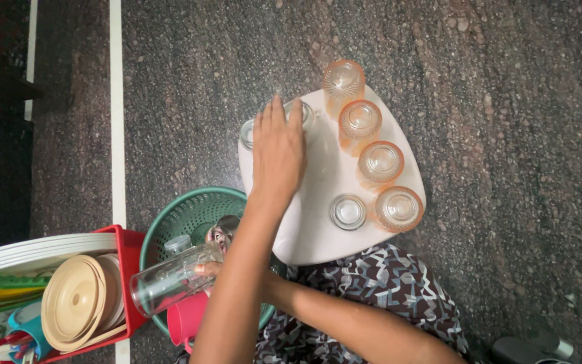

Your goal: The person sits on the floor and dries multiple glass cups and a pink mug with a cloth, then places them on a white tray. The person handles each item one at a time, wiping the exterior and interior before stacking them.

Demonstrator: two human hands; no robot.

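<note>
White rounded tray (318,236) holds seven upturned glasses. Left hand (277,152) closes over a clear one (302,113); right hand (210,269), mostly hidden, grips clear tall tumbler (173,278) over green basket (190,216), items remaining inside.

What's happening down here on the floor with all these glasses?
A person sits on the dark stone floor by a white tray. One hand rests over clear glasses on the tray's far side; the arms cross, so I cannot tell which hand. The other hand holds a tall clear glass sideways over a green basket. Four orange glasses stand upside down along the tray's edge.
</note>
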